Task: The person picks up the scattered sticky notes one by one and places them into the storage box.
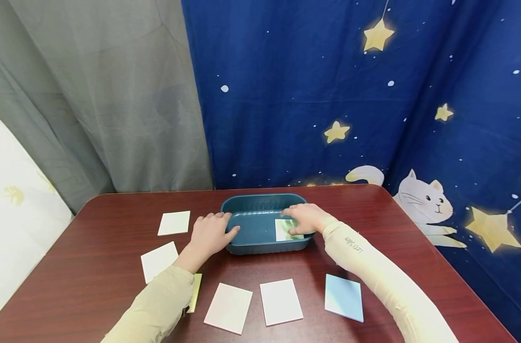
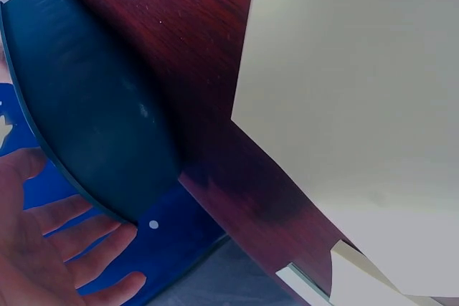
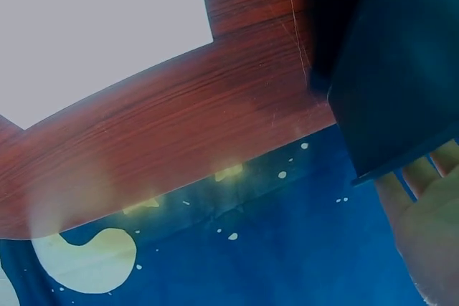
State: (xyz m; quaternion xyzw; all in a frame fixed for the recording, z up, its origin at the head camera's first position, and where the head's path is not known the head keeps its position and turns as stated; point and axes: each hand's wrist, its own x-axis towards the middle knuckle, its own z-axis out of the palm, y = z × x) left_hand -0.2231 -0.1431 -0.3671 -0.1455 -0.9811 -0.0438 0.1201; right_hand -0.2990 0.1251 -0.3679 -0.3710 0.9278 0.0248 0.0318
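Observation:
A dark teal plastic basket (image 1: 254, 248) stands near the table's far edge. Inside it, toward the right end, lies a square paper pad (image 1: 283, 229), white with a green patch. My right hand (image 1: 307, 218) reaches over the basket's right end, thumb and fingers spread above the pad and partly covering it. The right wrist view shows the fingers (image 3: 393, 195) passing over the rim. At the opposite end my left hand (image 1: 210, 233) has its fingers relaxed and its thumb at the rim. In the left wrist view its fingertips (image 2: 118, 238) overlap the basket's edge.
Several square note pads lie around the basket: white ones (image 1: 175, 223) at left, a yellow one (image 1: 195, 295) partly under the left sleeve, pale pink ones (image 1: 229, 308) in front, a blue one (image 1: 344, 297) at right. Curtains (image 1: 286, 95) hang behind the reddish-brown table (image 1: 102, 247).

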